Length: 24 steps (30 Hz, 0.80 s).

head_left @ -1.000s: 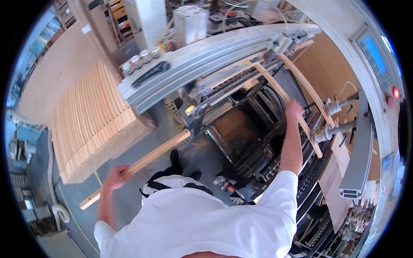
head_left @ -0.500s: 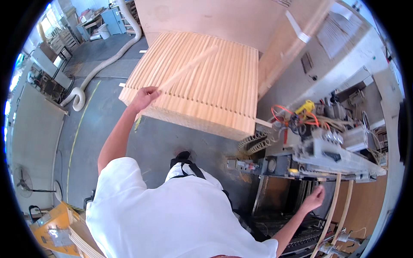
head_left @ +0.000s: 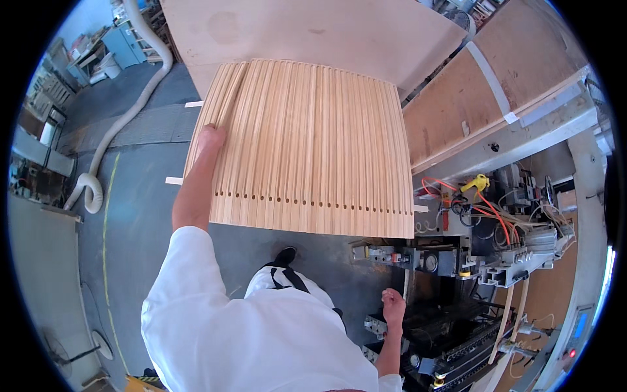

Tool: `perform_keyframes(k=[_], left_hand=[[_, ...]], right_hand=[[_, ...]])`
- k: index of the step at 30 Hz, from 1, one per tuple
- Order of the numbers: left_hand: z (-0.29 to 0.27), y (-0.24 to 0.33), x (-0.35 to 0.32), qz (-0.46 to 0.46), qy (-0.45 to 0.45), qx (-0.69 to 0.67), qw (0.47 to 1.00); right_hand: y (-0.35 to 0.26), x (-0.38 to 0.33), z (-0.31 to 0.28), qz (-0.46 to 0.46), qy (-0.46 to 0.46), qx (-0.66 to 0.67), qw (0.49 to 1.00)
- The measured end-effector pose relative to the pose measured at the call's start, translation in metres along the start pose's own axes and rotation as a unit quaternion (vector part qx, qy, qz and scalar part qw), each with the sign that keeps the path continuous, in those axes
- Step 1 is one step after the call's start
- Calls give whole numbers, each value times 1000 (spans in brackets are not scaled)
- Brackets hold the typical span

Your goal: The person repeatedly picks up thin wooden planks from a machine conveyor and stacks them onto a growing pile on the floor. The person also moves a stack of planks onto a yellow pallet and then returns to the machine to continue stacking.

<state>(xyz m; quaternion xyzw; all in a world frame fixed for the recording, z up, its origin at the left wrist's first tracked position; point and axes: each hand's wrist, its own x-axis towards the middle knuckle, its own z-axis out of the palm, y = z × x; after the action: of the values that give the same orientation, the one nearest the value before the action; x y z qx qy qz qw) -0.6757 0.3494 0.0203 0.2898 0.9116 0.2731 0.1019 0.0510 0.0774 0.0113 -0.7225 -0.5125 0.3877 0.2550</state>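
Observation:
A broad stack of pale wooden strips [head_left: 313, 144] lies side by side before me, with a row of small dark holes along the near ends. My left hand [head_left: 211, 138] reaches over its left part, fingers closed round the edge of one wooden strip [head_left: 236, 95]. That strip lies nearly in line with the others, slightly tilted; my hand and forearm hide its near part. Off to the right, away from the stack, my right hand [head_left: 393, 306] hangs loosely curled near the black machine, with nothing visible in it.
A large board [head_left: 313, 32] stands behind the stack. To the right are a machine [head_left: 450, 333] with rails, a yellow air gun [head_left: 477, 184] and orange hoses. Thin slats [head_left: 175, 181] poke out from the stack's sides. A pale flexible duct [head_left: 134, 117] runs along the floor at left.
My left hand has brought the strip from a slanting position across the stack to lie along its left part. My right hand has moved left, away from the long curved strips.

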Motion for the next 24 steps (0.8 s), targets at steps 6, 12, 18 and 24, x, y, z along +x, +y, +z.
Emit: perform_keyframes(k=[6,12,18,24], left_hand=[[18,36,20,12,-43,-9,999],[26,18,46,59,-70,8,996],[27,12,74,183,48,54,981],[59,113,-90,433,-20,-261,862]], right_hand=[[-4,-46,6,25,85,-65,994],[-18,-91,26,46,85,-96,991],[-3,-131,44,44,116,-92,988],[-45,-247,4,99,292,-129,943]])
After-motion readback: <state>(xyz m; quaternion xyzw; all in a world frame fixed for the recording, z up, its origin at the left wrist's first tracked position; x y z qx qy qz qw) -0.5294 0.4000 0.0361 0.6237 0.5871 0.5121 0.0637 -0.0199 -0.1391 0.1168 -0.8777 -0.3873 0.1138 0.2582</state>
